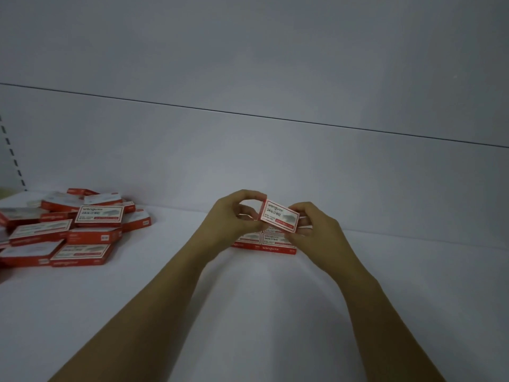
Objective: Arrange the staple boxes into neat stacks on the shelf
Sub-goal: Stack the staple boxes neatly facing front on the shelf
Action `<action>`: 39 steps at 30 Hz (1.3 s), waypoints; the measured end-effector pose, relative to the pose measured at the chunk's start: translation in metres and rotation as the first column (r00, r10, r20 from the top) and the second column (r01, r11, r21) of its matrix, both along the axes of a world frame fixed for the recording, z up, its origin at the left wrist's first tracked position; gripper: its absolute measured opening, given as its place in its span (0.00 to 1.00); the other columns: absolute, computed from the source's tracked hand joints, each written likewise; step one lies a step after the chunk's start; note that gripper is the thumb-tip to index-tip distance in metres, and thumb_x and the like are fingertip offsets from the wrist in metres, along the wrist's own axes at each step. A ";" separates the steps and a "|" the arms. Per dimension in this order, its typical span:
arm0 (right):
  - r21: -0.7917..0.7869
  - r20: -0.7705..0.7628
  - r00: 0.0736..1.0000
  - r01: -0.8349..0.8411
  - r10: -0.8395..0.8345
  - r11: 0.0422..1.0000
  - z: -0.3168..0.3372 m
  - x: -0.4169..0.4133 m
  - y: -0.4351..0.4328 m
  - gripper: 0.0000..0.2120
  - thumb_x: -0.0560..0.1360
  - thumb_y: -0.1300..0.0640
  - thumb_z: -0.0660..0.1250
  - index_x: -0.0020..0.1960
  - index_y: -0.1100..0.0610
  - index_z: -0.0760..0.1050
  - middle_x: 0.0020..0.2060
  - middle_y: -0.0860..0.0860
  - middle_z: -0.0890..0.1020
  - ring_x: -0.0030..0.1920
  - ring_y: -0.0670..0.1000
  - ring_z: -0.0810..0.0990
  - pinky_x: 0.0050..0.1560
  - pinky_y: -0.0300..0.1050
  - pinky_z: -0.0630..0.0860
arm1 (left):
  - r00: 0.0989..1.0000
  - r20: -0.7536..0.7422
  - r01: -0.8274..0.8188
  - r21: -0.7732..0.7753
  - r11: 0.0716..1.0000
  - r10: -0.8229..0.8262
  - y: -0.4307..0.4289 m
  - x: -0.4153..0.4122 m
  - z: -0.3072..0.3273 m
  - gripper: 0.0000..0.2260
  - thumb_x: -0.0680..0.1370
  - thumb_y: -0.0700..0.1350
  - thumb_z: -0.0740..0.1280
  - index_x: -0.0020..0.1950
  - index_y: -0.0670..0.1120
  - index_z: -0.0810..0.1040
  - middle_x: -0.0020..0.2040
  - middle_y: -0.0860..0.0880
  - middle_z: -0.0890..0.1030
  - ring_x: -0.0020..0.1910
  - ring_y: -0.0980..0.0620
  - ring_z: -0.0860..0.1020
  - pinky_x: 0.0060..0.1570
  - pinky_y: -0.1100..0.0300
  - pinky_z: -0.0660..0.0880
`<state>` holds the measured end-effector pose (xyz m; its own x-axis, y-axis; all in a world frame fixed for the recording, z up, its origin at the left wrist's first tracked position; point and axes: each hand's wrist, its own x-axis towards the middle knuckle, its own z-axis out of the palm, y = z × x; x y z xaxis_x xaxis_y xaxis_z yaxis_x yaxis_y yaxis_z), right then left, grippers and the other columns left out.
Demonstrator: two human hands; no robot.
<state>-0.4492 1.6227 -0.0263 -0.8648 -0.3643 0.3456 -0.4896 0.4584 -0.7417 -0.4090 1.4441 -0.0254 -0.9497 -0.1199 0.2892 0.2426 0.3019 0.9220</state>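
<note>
A red and white staple box [281, 215] is held tilted in the air between both hands. My left hand [231, 216] pinches its left end and my right hand [314, 227] grips its right end. Directly below them, red and white staple boxes [271, 244] lie flat side by side on the white shelf [248, 299], partly hidden by my hands. A loose pile of several staple boxes [68, 227] lies at the left of the shelf.
The shelf's pale back panel [275, 161] rises just behind the boxes. A slotted upright [12, 153] runs along the far left edge. Bare shelf surface stretches between the pile and the flat boxes and toward the front.
</note>
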 end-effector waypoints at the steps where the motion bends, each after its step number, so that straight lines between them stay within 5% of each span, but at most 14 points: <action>1: 0.015 0.014 1.000 0.002 -0.002 1.000 -0.002 0.000 0.000 0.14 0.73 0.60 0.70 0.53 0.48 0.70 0.47 0.43 0.77 0.43 0.40 0.79 0.38 0.32 0.76 | 1.000 -0.017 0.012 -0.023 1.000 -0.012 0.002 0.002 0.002 0.18 0.68 0.38 0.75 0.55 0.53 0.78 0.42 0.44 0.83 0.40 0.50 0.82 0.45 0.57 0.81; 5: 0.073 0.031 0.999 -0.009 0.007 0.997 -0.008 -0.001 -0.005 0.16 0.70 0.61 0.72 0.57 0.53 0.75 0.51 0.48 0.78 0.46 0.44 0.79 0.41 0.30 0.74 | 0.995 -0.080 0.041 -0.127 0.991 -0.051 0.011 0.007 0.005 0.17 0.66 0.38 0.76 0.50 0.53 0.78 0.40 0.46 0.82 0.36 0.56 0.78 0.41 0.61 0.78; 11: 0.064 0.019 1.000 0.008 -0.010 0.998 -0.015 -0.004 -0.009 0.17 0.69 0.63 0.72 0.56 0.54 0.75 0.53 0.51 0.78 0.46 0.45 0.79 0.41 0.29 0.73 | 0.987 -0.149 0.024 -0.223 0.975 -0.058 0.013 0.007 0.002 0.17 0.66 0.38 0.76 0.49 0.53 0.77 0.46 0.55 0.81 0.43 0.59 0.79 0.44 0.67 0.78; 19: -0.101 -0.320 0.932 0.144 -0.169 0.984 -0.009 -0.003 -0.008 0.15 0.71 0.66 0.71 0.54 0.57 0.72 0.51 0.48 0.72 0.42 0.41 0.76 0.41 0.20 0.71 | 0.892 -0.440 -0.338 -0.494 0.801 0.105 0.010 0.006 -0.005 0.14 0.71 0.41 0.73 0.55 0.47 0.74 0.50 0.56 0.74 0.44 0.61 0.72 0.41 0.79 0.69; 28: -0.122 -0.620 0.764 0.131 -0.179 0.984 -0.013 -0.003 -0.012 0.14 0.68 0.66 0.75 0.52 0.63 0.75 0.49 0.57 0.78 0.45 0.48 0.77 0.45 0.21 0.71 | 0.752 -0.644 -0.545 -0.489 0.681 0.140 0.014 0.001 -0.012 0.14 0.66 0.33 0.75 0.49 0.37 0.76 0.46 0.41 0.81 0.40 0.46 0.80 0.44 0.64 0.72; 33: -0.130 -0.543 0.826 0.095 -0.151 0.987 -0.011 -0.005 -0.011 0.17 0.69 0.65 0.73 0.57 0.61 0.76 0.54 0.55 0.77 0.47 0.45 0.77 0.47 0.22 0.71 | 0.777 -0.614 -0.513 -0.491 0.705 0.138 0.005 -0.005 -0.014 0.18 0.67 0.34 0.76 0.54 0.39 0.77 0.51 0.44 0.80 0.44 0.52 0.78 0.48 0.70 0.72; 36: -0.091 -0.426 0.899 0.067 -0.100 0.994 -0.007 -0.007 -0.004 0.21 0.70 0.64 0.73 0.62 0.57 0.75 0.57 0.52 0.76 0.45 0.40 0.75 0.45 0.18 0.69 | 0.857 -0.493 -0.405 -0.462 0.789 0.151 0.000 -0.006 -0.011 0.19 0.68 0.37 0.76 0.58 0.42 0.78 0.52 0.49 0.78 0.44 0.61 0.73 0.48 0.81 0.68; 39: -0.020 -0.296 0.953 0.068 -0.071 0.997 -0.007 -0.011 0.000 0.24 0.72 0.60 0.71 0.67 0.53 0.72 0.58 0.49 0.76 0.48 0.42 0.75 0.43 0.21 0.70 | 0.938 -0.306 -0.282 -0.411 0.867 0.160 -0.003 -0.006 -0.007 0.20 0.68 0.40 0.76 0.59 0.44 0.78 0.51 0.50 0.79 0.44 0.60 0.75 0.47 0.80 0.70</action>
<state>-0.4601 1.6222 -0.0333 -0.7461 -0.3022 0.5933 -0.6550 0.4927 -0.5729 -0.4153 1.4410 -0.0326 -0.7996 -0.1190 0.5887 0.3272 0.7356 0.5932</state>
